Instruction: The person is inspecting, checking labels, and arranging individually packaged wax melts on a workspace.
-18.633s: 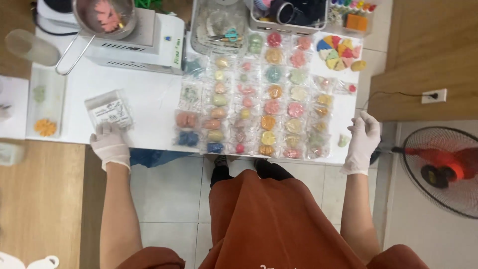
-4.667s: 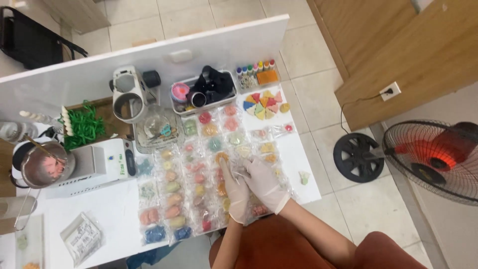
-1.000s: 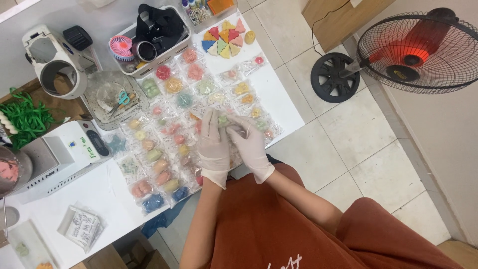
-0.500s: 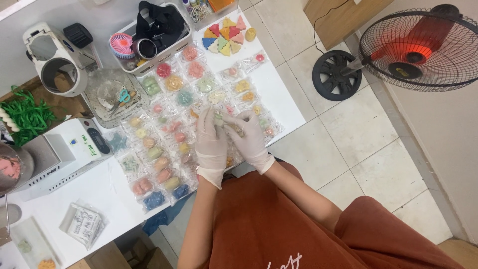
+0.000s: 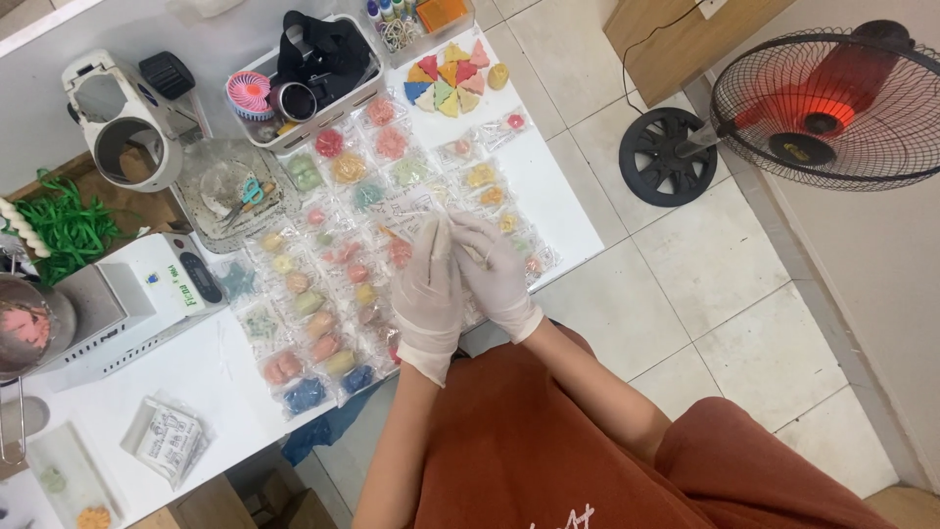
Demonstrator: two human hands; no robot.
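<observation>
Rows of small clear packets point(image 5: 338, 289), each with a colourful moulded piece inside, cover the white table point(image 5: 220, 377). Both my hands wear white gloves and meet over the near right part of these rows. My left hand point(image 5: 429, 294) points its fingers away from me, its fingertips pressed against those of my right hand point(image 5: 497, 276). Between the fingertips they pinch one small clear packet point(image 5: 460, 240), mostly hidden by the gloves. My forearms reach in from an orange-brown garment below.
A white scale point(image 5: 147, 294) and a metal bowl point(image 5: 24, 328) stand at the left, a stack of empty bags point(image 5: 166, 441) nearer me. Farther off are a glass bowl with scissors point(image 5: 235, 191), a tray point(image 5: 304, 78) and coloured wedges point(image 5: 446, 73). A floor fan point(image 5: 822, 98) stands to the right.
My hands have stayed together over the packets, shifting slightly away from me, with the fingertips now closer together. The view has shifted a little.
</observation>
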